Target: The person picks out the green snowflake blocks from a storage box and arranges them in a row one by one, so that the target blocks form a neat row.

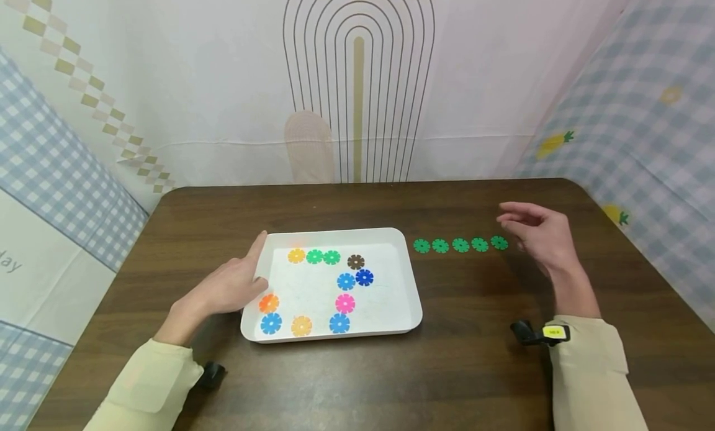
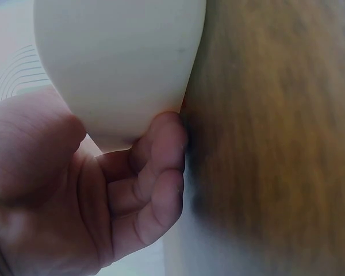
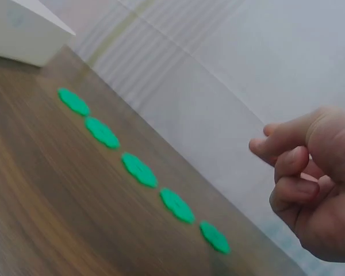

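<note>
My left hand (image 1: 229, 286) grips the left side of a white tray (image 1: 391, 300), its index finger stretched along the rim. In the left wrist view the other fingers (image 2: 167, 149) curl against the tray's outer wall. Inside the tray lie several notched plastic discs, among them a pink disc (image 1: 345, 303), a brown disc (image 1: 355, 262) and an orange disc (image 1: 269, 303). Right of the tray, several green discs form a row, ending in a green disc (image 1: 499, 243). Just beyond that end my right hand (image 1: 539, 235) hovers with loosely bent fingers and holds nothing.
Everything stands on a dark wooden table (image 1: 458, 369). A patterned white curtain (image 1: 223, 95) hangs behind its far edge, with checked cloth (image 1: 642, 139) at the right side. A black strap device (image 1: 539, 333) sits at the right wrist.
</note>
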Tool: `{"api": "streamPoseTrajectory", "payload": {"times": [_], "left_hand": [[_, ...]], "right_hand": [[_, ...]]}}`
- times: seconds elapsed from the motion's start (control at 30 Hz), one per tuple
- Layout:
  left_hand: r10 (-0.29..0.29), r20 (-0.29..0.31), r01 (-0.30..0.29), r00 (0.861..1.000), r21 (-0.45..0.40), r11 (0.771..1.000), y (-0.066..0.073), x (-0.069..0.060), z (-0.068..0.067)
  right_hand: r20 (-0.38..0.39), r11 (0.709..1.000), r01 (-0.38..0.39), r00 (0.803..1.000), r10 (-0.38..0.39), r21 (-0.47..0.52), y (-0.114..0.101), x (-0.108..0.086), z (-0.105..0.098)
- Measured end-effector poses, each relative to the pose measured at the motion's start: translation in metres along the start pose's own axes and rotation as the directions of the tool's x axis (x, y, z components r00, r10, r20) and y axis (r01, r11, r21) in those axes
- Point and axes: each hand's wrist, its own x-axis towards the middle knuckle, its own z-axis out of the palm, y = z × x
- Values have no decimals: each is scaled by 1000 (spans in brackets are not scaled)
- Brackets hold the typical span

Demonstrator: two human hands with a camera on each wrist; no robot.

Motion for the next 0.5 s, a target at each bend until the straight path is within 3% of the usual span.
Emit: {"api": "streamPoseTrajectory", "payload": {"times": [0.27,0.5], "left_hand": [[4,1,-4,1000,-8,1000,-1,1,1],[-3,1,3,1000,-7,1000,-2,1,2]], "right_hand": [[56,979,122,990,-133,164,-24,-4,37],[121,973,160,976,-182,167,-48,-9,82]]}}
